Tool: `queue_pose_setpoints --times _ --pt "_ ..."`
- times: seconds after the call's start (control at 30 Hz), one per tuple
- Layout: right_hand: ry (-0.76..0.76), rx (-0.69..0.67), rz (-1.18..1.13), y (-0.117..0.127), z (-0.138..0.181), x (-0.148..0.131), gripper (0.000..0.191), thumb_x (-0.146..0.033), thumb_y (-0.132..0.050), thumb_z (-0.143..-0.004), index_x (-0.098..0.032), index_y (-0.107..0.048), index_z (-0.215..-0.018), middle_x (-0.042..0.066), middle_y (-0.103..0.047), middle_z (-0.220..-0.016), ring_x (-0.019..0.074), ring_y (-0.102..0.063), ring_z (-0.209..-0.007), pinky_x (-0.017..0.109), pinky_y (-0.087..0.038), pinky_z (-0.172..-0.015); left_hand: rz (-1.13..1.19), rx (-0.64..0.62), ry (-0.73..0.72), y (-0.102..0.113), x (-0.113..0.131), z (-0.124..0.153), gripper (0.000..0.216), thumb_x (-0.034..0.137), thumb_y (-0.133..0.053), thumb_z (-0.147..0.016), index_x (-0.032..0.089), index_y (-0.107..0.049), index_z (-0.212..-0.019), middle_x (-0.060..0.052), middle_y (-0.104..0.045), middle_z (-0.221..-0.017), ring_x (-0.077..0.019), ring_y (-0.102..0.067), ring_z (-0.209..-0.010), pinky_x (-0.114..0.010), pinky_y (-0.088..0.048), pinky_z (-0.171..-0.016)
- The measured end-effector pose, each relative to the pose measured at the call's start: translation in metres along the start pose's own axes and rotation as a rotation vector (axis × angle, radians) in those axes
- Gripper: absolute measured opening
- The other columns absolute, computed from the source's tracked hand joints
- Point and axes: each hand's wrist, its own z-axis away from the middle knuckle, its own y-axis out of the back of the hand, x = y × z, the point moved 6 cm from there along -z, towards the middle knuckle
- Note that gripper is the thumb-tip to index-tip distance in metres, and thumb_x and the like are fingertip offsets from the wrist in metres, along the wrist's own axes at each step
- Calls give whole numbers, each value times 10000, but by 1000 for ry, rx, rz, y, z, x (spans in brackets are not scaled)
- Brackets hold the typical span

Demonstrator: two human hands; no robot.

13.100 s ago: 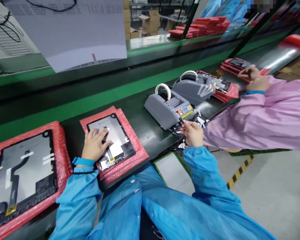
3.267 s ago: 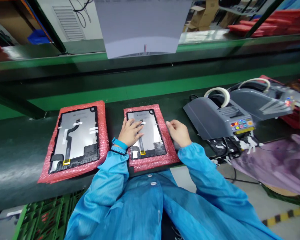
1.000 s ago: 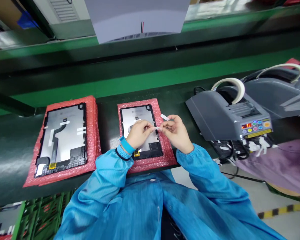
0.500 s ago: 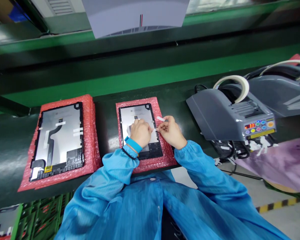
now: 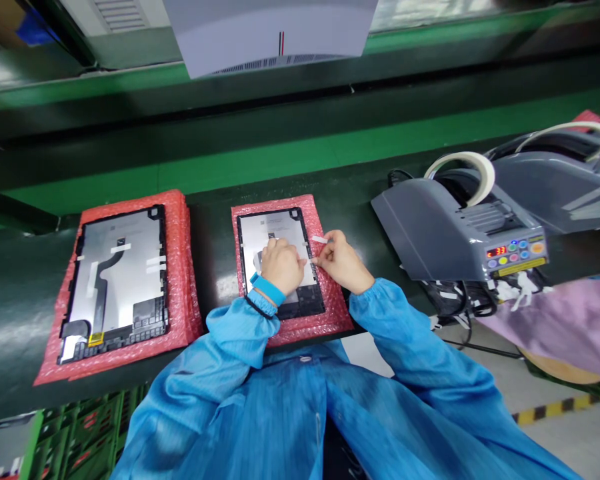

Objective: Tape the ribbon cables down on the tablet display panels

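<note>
A tablet back panel (image 5: 275,235) lies on red bubble wrap (image 5: 325,313) in front of me. My left hand (image 5: 281,264) rests on the panel, fingers curled and pressing near its right edge. My right hand (image 5: 343,261) is beside it, fingers pinched on short white tape strips (image 5: 321,239); one strip sticks up from the fingers, another touches the panel's right edge. Both arms wear blue sleeves, and a blue band sits on the left wrist.
A second panel (image 5: 120,267) on red wrap lies to the left. Two grey tape dispensers (image 5: 455,227) stand at the right, with cables below. A co-worker's pink sleeve (image 5: 570,320) shows at the far right. A green conveyor rail (image 5: 280,157) runs behind. Green crates sit under the bench.
Both hands have come down from above the panel onto its right edge. My left hand has closed over the panel and my right hand has brought the tape strip against it.
</note>
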Motion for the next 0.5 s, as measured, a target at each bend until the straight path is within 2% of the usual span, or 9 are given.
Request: queue_pose_setpoints --times 0.13,0.27,0.37,0.5 --pt "-3 -12 102 11 -10 8 462 -317 -752 -587 -243 -445 -924 -91 -416 -611 116 -442 -548 233 -291 -523 57 39 46 3 -8 -1 140 317 -662 -776 184 -619 -774 -98 -591 -932 -290 -489 -1020 -408 -421 -853" --pt "28 -111 -76 12 -14 12 283 -390 -643 -712 -230 -464 -862 -89 -377 -566 104 -367 -511 237 -286 -521 192 151 59 10 -20 -4 49 217 -635 -794 191 -618 -833 -61 -591 -877 -248 -505 -952 -386 -401 -866" --pt "110 -170 -232 11 -6 3 221 -430 -508 -813 -212 -478 -832 -48 -460 -623 120 -426 -581 253 -351 -580 322 158 -33 12 -20 -9 66 241 -606 -832 182 -636 -837 -32 -577 -794 -202 -520 -863 -350 -395 -862" --pt "193 -216 -249 8 6 -16 230 -427 -486 -832 -198 -508 -830 -3 -538 -739 142 -499 -703 280 -404 -691 389 113 -167 12 -13 -11 116 289 -600 -848 188 -644 -814 -12 -572 -755 -178 -515 -818 -323 -390 -835"
